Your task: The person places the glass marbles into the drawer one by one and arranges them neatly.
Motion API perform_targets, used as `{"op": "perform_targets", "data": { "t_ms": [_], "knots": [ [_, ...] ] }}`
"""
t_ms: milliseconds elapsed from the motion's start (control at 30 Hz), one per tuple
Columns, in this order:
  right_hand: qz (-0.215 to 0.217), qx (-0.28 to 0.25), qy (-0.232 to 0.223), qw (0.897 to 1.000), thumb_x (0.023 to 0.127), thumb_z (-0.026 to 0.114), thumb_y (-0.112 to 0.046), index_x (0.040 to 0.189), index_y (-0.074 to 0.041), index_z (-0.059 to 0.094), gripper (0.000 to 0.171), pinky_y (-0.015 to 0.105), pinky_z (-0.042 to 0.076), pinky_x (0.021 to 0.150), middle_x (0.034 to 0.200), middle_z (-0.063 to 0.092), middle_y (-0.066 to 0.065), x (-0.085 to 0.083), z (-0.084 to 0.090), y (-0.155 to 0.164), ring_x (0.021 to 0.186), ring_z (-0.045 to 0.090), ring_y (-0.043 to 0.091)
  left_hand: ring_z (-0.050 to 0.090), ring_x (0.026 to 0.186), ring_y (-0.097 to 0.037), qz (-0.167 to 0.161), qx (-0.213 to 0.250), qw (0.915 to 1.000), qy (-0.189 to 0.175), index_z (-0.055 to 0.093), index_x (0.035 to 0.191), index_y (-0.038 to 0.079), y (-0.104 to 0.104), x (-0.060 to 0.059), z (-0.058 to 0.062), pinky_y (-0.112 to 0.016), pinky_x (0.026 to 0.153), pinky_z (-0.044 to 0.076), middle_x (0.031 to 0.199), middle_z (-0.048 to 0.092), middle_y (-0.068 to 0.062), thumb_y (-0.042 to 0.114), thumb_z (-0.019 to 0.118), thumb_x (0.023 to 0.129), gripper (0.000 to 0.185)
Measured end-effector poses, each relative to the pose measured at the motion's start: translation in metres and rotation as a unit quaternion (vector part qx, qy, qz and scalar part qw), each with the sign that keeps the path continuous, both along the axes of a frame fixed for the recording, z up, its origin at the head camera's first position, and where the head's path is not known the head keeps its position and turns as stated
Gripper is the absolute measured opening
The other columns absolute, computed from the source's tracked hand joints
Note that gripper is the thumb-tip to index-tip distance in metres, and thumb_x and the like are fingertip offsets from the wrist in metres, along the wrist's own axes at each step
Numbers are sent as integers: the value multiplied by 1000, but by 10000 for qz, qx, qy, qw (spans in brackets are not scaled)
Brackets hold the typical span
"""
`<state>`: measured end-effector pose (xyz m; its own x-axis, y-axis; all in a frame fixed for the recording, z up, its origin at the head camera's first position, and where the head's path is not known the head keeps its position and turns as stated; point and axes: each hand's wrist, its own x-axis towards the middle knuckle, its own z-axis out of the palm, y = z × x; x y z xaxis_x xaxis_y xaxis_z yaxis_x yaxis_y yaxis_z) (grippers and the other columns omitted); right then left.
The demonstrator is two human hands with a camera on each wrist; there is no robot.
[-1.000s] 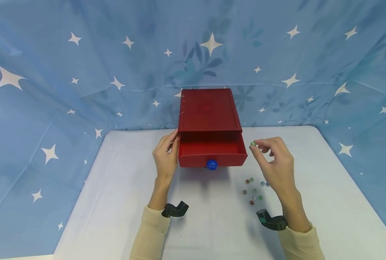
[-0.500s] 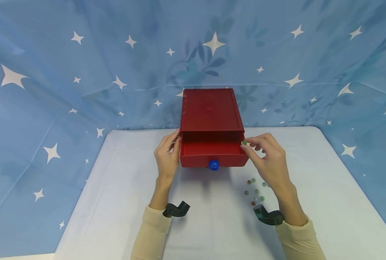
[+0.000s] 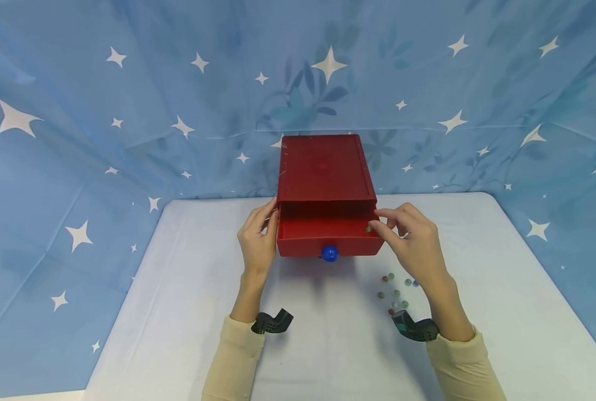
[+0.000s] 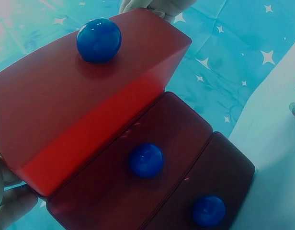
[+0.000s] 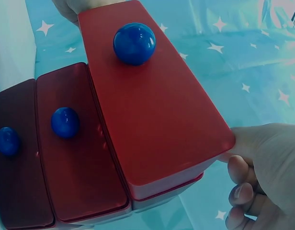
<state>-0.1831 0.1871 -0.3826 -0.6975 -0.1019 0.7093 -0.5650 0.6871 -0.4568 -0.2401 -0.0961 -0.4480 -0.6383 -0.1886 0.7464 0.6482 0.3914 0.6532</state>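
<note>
A red cabinet with blue knobs stands at the table's far side, its top drawer pulled out. In that drawer, near its right wall, lies a small green marble. My right hand is at the drawer's right edge, thumb and index finger spread apart just above the marble. My left hand rests its fingertips and thumb against the cabinet's left side, by the front corner. In the left wrist view, its fingers show beside the drawer's lower corner.
Several coloured marbles lie loose on the white table, right of centre. Two lower drawers with blue knobs are closed beneath the top one. A blue star-patterned cloth hangs behind the table.
My right hand has moved left with the green marble to the drawer's right edge and let it go. The marble now lies in the drawer. My left hand stays at the cabinet's side.
</note>
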Motion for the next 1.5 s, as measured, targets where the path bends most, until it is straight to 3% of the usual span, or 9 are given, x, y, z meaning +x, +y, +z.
{"op": "perform_targets", "data": {
  "t_ms": [800,1100,1333,1500],
  "knots": [
    [-220,-86,60,9997,82,80,0,110,-5,75,29,10,39,62,83,65,7,3,1,7,74,50,13,74,93,-26,128,50,9999,16,72,121,2,0,-3,6,-37,80,63,110,74,-16,3,69,93,29],
    [-337,-299,47,9990,82,79,0,109,-5,76,27,12,39,68,81,65,8,9,-6,13,74,49,10,74,93,-26,115,118,9999,1,72,122,2,0,-1,3,-23,82,61,110,74,-16,4,69,93,29],
    [-491,-321,-34,9983,82,79,1,109,-3,75,28,10,39,70,80,65,9,15,-14,20,74,48,11,73,95,-23,26,93,9999,-83,71,124,6,1,-1,0,-32,82,62,113,74,-13,8,67,95,30],
    [-506,-346,-42,9981,81,79,2,108,-3,76,28,9,39,70,79,64,8,18,-19,22,74,48,12,73,97,-21,-31,70,9999,-79,70,126,8,1,-1,-1,-32,83,62,114,74,-11,10,65,97,30]
  ]
}}
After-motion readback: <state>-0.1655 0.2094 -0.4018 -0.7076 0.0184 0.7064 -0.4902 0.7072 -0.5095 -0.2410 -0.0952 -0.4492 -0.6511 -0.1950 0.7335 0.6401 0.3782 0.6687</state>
